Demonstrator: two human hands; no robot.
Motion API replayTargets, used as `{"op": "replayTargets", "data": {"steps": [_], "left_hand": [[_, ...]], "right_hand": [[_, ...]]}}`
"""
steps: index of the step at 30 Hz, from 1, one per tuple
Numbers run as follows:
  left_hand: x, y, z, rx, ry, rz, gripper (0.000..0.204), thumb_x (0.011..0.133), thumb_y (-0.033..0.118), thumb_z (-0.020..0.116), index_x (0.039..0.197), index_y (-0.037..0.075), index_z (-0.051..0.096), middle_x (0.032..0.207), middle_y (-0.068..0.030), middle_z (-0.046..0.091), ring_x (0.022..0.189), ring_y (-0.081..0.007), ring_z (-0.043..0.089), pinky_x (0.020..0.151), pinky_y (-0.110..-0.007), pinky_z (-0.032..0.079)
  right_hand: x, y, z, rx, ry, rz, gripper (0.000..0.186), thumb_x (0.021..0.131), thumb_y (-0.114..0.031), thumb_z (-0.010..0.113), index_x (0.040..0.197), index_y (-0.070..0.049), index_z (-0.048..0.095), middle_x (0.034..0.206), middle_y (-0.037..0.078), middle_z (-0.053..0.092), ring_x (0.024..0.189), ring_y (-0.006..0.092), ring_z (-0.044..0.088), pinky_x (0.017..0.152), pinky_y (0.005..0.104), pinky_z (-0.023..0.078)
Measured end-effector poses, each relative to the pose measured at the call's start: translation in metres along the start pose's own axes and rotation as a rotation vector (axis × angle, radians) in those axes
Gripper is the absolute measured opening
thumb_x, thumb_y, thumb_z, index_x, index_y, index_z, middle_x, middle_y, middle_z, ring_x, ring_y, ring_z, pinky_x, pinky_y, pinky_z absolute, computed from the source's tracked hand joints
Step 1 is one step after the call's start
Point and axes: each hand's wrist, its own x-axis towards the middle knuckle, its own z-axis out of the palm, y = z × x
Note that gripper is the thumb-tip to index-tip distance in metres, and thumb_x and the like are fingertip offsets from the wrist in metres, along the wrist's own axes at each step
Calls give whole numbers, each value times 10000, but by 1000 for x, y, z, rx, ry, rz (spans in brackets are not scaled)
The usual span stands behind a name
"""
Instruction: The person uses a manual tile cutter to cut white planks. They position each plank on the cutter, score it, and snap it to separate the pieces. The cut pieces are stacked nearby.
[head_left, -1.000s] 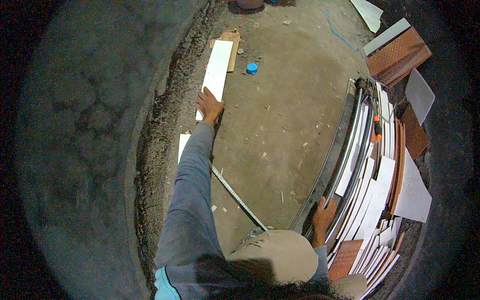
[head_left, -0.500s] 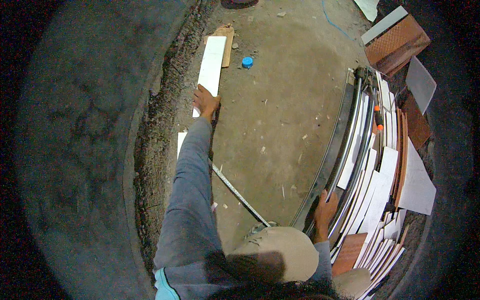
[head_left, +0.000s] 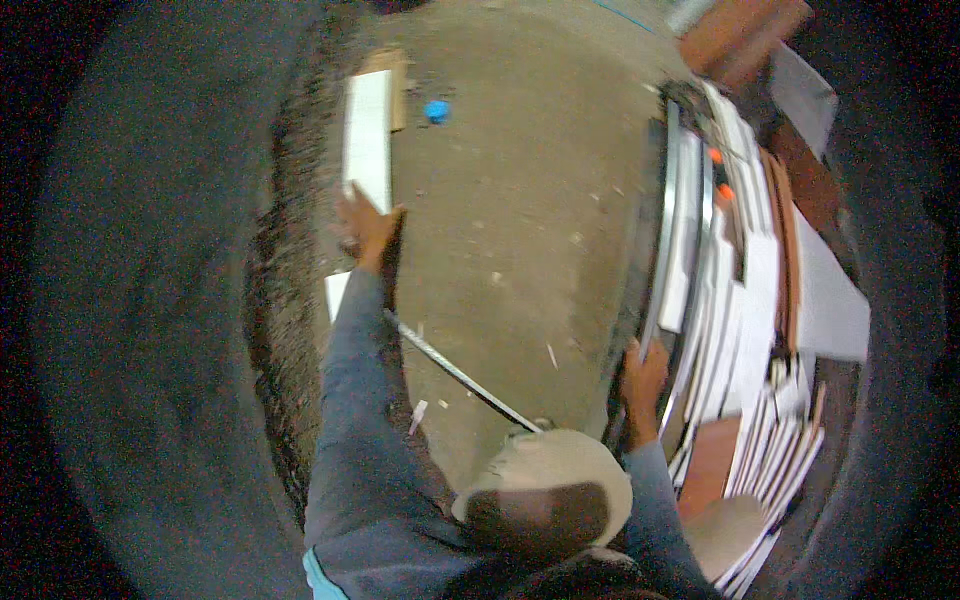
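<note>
A long white tile strip (head_left: pixel 367 135) lies at the far left, partly over a brown cardboard piece (head_left: pixel 398 100). My left hand (head_left: pixel 368 228) is at the strip's near end, fingers spread, its fingertips touching or just beside the edge; blur hides which. A second white piece (head_left: pixel 338 292) shows beside my left wrist. On the right, my right hand (head_left: pixel 643 385) is curled round a long metal rail (head_left: pixel 668 215) of what looks like a tile cutter. Between my arms, a measuring tape's blade (head_left: pixel 460 375) lies extended on the ground, reaching toward my knee.
Many white tile strips (head_left: pixel 755 310) are stacked along the right, with brown strips (head_left: pixel 780 250) and a pale slab (head_left: pixel 825 290) beyond. An orange-ended tool (head_left: pixel 721 175) lies among them. A blue round object (head_left: pixel 436 111) sits on the dirt floor (head_left: pixel 520 200). A rough ledge (head_left: pixel 290 240) runs along the left.
The view has shifted, so the scene sits farther left and higher. My left hand has slid toward the white strip's near end, and its fingers look more spread. My right hand remains on the rail.
</note>
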Motion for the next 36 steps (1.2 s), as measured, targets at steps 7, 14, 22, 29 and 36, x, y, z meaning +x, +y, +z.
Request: {"op": "replayTargets", "data": {"steps": [7,14,22,29,36], "left_hand": [[-158,32,-10,-496,188,600,911,962,485,695,1634,41,269,1654,-270,296,1505,-438,316,1205,-626,233],[-355,159,-58,-1006,-274,857,685,1023,357,638,1537,-42,422,1570,-297,423,1452,-481,387,1212,-557,278],[-407,308,-113,-1038,-274,1186,609,1035,365,603,1433,-84,500,1383,-296,585,1296,-473,535,1165,-534,351],[-411,316,-105,-874,-172,1198,638,1007,398,641,1438,-51,502,1328,-244,614,1283,-407,549,1169,-534,323],[-408,316,-107,-921,-188,1181,517,1022,337,624,1408,-1,560,1240,-232,668,1165,-423,604,1074,-525,403]], "right_hand": [[-1,-9,-8,-26,56,-31,442,1029,-376,603,1236,14,624,1224,246,636,1119,444,605,987,541,482],[5,18,-38,231,460,15,306,1050,-233,583,1260,-15,628,1248,228,636,1133,348,641,975,440,520],[80,103,-49,336,120,214,363,979,-302,677,1296,-127,645,1376,161,607,1266,344,568,1031,477,474],[105,109,-26,-6,168,-393,469,1022,-244,560,1455,-76,496,1472,154,513,1421,351,431,1135,533,359],[89,94,-18,83,175,-223,452,1069,-262,480,1490,-96,475,1493,169,494,1405,362,450,1162,545,318]]}}
